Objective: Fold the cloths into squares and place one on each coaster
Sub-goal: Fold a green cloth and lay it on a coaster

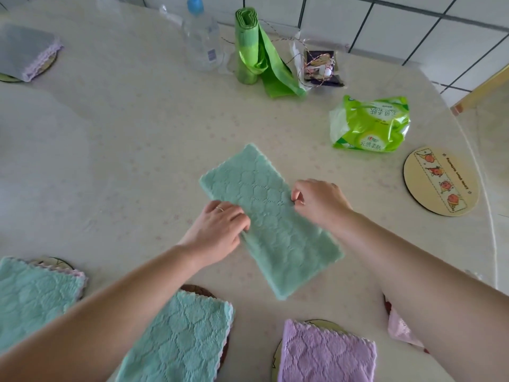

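Fingers (242, 220) of both hands pinch the green cloth (271, 219) — folded long.

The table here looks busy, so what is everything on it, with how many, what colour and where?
Half-folded cloth: one, mint green, a long strip at the centre.
Bare coaster: one, cream with a cartoon strip, right edge.
Teal folded cloths: two, on coasters, near left.
Purple folded cloth: one, on a coaster, near centre.
Pink cloth: one, mostly hidden behind the right arm.
Grey cloth: one, lilac trim, on a coaster, far left.
Clear bottle: one, blue cap, far centre.
Bag roll: one, green, standing beside the bottle.
Tissue pack: one, green and white, far right.
Small packet: one, dark, with striped string.
Table: one, cream.
Left hand: pinching the strip's left edge.
Right hand: pinching its right edge.
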Available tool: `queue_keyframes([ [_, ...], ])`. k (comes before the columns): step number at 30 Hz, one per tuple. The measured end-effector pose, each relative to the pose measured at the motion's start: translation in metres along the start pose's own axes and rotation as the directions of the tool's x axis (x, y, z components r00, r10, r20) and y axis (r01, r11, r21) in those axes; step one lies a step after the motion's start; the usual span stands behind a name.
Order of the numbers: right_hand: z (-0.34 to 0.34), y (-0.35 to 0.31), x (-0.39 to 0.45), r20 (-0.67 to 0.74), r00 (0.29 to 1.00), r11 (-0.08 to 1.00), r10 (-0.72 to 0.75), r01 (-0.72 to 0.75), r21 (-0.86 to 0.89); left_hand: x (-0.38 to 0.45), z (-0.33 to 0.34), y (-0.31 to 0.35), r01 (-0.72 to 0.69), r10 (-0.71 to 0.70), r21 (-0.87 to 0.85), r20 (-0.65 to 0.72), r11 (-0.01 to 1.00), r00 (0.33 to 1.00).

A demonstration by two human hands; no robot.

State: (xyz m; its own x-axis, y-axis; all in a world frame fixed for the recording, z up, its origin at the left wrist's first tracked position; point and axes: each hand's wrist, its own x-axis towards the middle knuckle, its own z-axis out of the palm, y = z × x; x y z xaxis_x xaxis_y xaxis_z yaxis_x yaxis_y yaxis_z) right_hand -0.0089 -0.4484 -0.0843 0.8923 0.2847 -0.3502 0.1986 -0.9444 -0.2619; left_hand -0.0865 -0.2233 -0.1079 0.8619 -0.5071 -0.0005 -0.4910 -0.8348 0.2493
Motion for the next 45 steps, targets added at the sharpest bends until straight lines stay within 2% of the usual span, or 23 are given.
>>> queue_keyframes([
  [3, 0.01, -0.01, -0.024, 0.08, 0.997, 0.997, -0.008, 0.002, 0.078, 0.008, -0.013, -0.024, 0.115, -0.115, 0.044, 0.003, 0.992, 0.993],
  [5, 0.019, -0.014, -0.036, 0.097, 0.995, 0.99, -0.022, 0.008, 0.141, 0.01, -0.016, -0.028, 0.094, -0.095, 0.088, 0.008, 0.992, 0.995],
  [7, 0.024, -0.009, -0.044, 0.039, 0.999, 0.989, -0.031, 0.025, 0.146, 0.005, -0.015, -0.029, 0.018, -0.02, 0.132, 0.01, 0.991, 1.0],
  [10, 0.027, 0.01, -0.056, -0.083, 0.989, 0.991, -0.125, 0.128, 0.039, -0.009, -0.01, -0.03, -0.064, 0.063, 0.109, 0.012, 0.992, 0.998],
  [13, 0.032, 0.023, -0.066, -0.154, 0.929, 0.94, -0.337, 0.325, -0.098, -0.023, -0.006, -0.025, -0.134, 0.129, 0.085, 0.07, 0.987, 0.989],
  [17, 0.043, 0.017, -0.069, -0.095, 0.867, 0.865, -0.49, 0.469, -0.178, -0.029, -0.001, -0.022, -0.184, 0.181, 0.025, 0.091, 0.983, 0.979],
  [19, 0.049, 0.011, -0.067, -0.076, 0.858, 0.852, -0.508, 0.488, -0.188, -0.029, 0.001, -0.021, -0.231, 0.227, 0.03, 0.102, 0.973, 0.969],
  [21, 0.053, 0.009, -0.064, -0.119, 0.853, 0.857, -0.509, 0.487, -0.171, -0.028, 0.006, -0.018, -0.264, 0.259, 0.032, 0.104, 0.964, 0.96],
  [25, 0.05, 0.003, -0.063, -0.201, 0.851, 0.875, -0.484, 0.476, -0.093, -0.03, 0.011, -0.015, -0.206, 0.21, -0.069, 0.056, 0.976, 0.976],
  [27, 0.04, -0.003, -0.067, -0.193, 0.906, 0.917, -0.376, 0.394, 0.062, -0.028, -0.001, -0.007, -0.076, 0.084, -0.236, 0.024, 0.969, 0.996],
  [28, 0.033, -0.005, -0.07, -0.133, 0.954, 0.937, -0.268, 0.29, 0.195, -0.028, -0.01, -0.001, 0.046, -0.027, -0.337, 0.059, 0.94, 0.998],
  [29, 0.028, -0.005, -0.072, -0.024, 0.987, 0.931, -0.16, 0.159, 0.329, -0.027, -0.019, 0.004, 0.182, -0.141, -0.413, 0.128, 0.892, 0.982],
  [31, 0.022, -0.007, -0.076, 0.132, 0.99, 0.878, -0.05, -0.019, 0.478, -0.03, -0.026, 0.011, 0.361, -0.256, -0.474, 0.272, 0.803, 0.928],
  [34, 0.031, -0.008, -0.079, 0.246, 0.969, 0.831, 0.034, -0.164, 0.531, -0.037, -0.021, 0.015, 0.429, -0.31, -0.588, 0.298, 0.686, 0.903],
  [37, 0.042, -0.008, -0.08, 0.293, 0.949, 0.728, 0.113, -0.28, 0.626, -0.036, -0.009, 0.018, 0.491, -0.406, -0.675, 0.297, 0.551, 0.864],
  [41, 0.048, -0.009, -0.082, 0.294, 0.933, 0.636, 0.207, -0.357, 0.684, -0.025, -0.003, 0.018, 0.519, -0.503, -0.745, 0.285, 0.42, 0.816],
  [44, 0.054, -0.014, -0.089, 0.219, 0.939, 0.595, 0.265, -0.338, 0.729, -0.022, -0.001, 0.02, 0.486, -0.483, -0.792, 0.283, 0.37, 0.829],
  [45, 0.056, -0.015, -0.093, 0.19, 0.941, 0.605, 0.281, -0.327, 0.726, -0.022, -0.001, 0.02, 0.47, -0.467, -0.794, 0.271, 0.387, 0.842],
])
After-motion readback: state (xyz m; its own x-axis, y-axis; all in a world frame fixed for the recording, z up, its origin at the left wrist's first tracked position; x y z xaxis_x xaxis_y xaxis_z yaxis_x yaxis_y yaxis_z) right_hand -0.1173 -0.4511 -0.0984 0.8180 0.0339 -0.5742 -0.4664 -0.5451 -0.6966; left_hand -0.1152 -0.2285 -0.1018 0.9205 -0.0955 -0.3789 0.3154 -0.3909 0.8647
